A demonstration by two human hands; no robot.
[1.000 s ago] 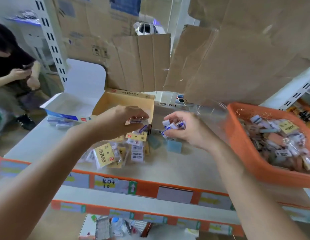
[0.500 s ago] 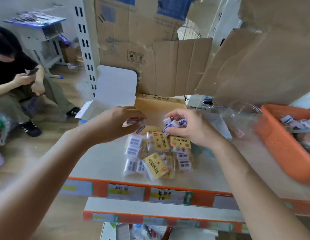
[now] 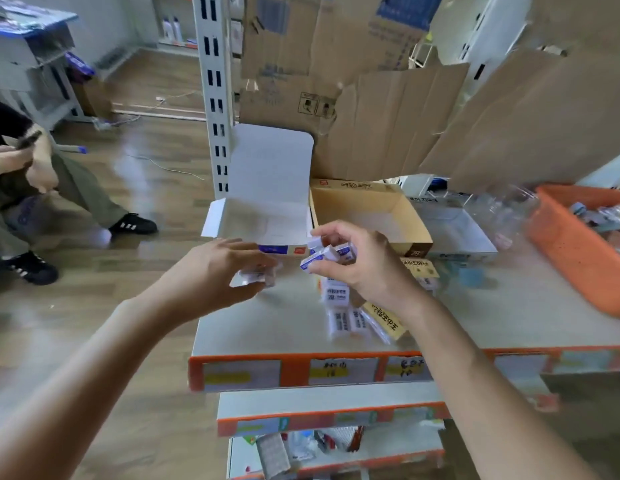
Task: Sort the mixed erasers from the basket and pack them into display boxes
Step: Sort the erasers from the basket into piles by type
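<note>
Where I stand in the task: sorting, I judge; both hands are loaded and neither box shows anything packed.
Next move: I'd lower the held erasers flat into the white box, wrists clear of its raised lid.
Room: wooden floor, cardboard sheets (image 3: 398,116) behind, seated person (image 3: 41,188) far left.
Bench (image 3: 267,327): pale top, orange front edge.
Basket (image 3: 571,258): orange, right edge, mixed erasers inside.
Boxes: white box (image 3: 211,220) back-left corner; tan box (image 3: 419,230) just beside it.
Right hand (image 3: 364,265): curled round several white-and-blue erasers (image 3: 331,252).
Left hand (image 3: 215,268): pinching a wrapped piece (image 3: 253,277), possibly one eraser; too blurred.
Pile (image 3: 343,320): loose packs near the front edge.
</note>
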